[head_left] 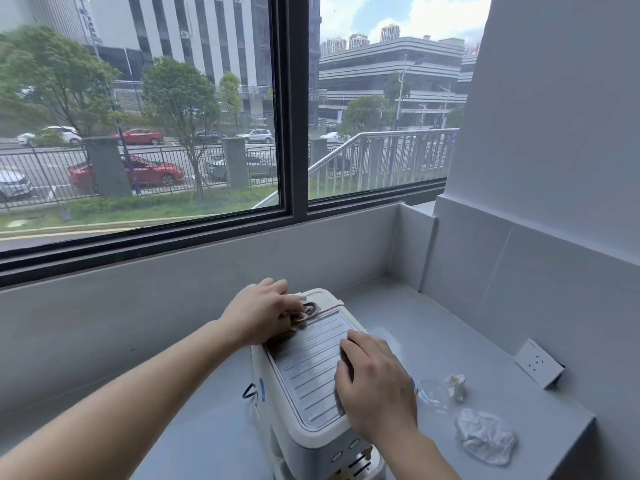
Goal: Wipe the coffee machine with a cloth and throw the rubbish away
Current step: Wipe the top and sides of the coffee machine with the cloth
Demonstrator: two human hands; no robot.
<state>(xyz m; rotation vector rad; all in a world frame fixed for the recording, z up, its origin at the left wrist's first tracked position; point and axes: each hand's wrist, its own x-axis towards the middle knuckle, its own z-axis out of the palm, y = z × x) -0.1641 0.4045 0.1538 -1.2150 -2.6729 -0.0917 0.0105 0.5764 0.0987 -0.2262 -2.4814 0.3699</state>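
A white coffee machine (pixel 311 372) with a ribbed metal top stands on the grey counter (pixel 194 427). My left hand (pixel 263 311) is at the back of the machine's top, fingers closed on a brownish cloth (pixel 304 312) pressed against the lid; most of the cloth is hidden under the hand. My right hand (pixel 375 386) lies flat on the right side of the metal top with nothing in it. To the machine's right on the counter lie a small crumpled white paper (pixel 457 386), a clear plastic piece (pixel 431 393) and a crumpled silvery wrapper (pixel 485 438).
A white socket box (pixel 538 363) sits on the counter at the right wall. A low grey wall and a large window (pixel 173 133) bound the counter behind; a white wall closes the right side. The machine's cord (pixel 250 393) hangs at its left.
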